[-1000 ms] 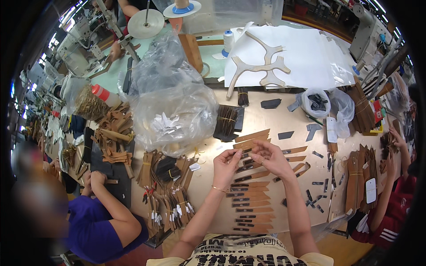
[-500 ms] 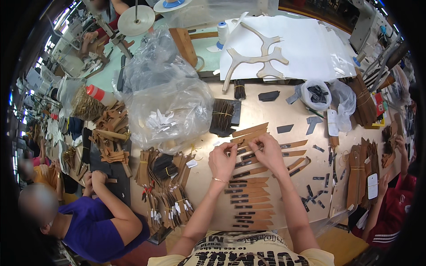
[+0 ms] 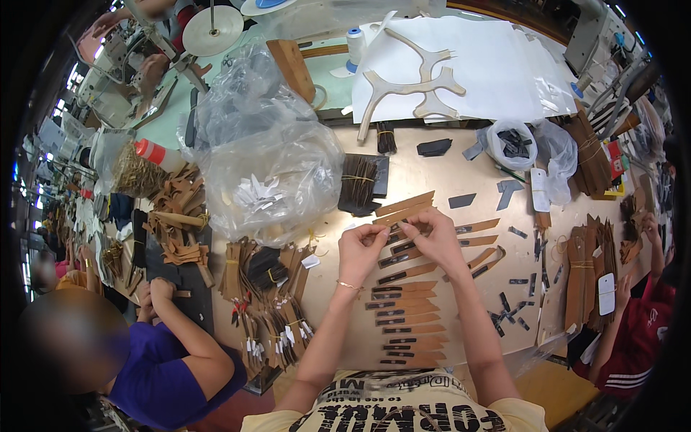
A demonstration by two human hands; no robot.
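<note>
Above a column of brown leather strips [image 3: 410, 319] with dark patches at their left ends, my two hands work close together. My left hand [image 3: 362, 253] is closed, thumb and fingertips pinched near the left end of an upper leather strip. Opposite it, my right hand [image 3: 435, 237] is pinched too, its fingertips bent down over the same spot. What they grip is small and mostly hidden by the fingers. Just beyond them lies a plain brown strip [image 3: 407, 204]. Right of my right hand, more patched strips [image 3: 478, 241] point away.
Loose dark pieces [image 3: 518, 281] lie scattered at right. A bundle of dark strips [image 3: 358, 183] and a clear plastic bag [image 3: 277, 173] stand beyond my left hand. A white bag [image 3: 512, 147] holds dark scraps. Co-workers sit on both sides, one in a purple shirt [image 3: 169, 374].
My hands have drawn slightly closer together at the fingertips. The view has shifted a little, and the co-worker at left appears lower and nearer the edge.
</note>
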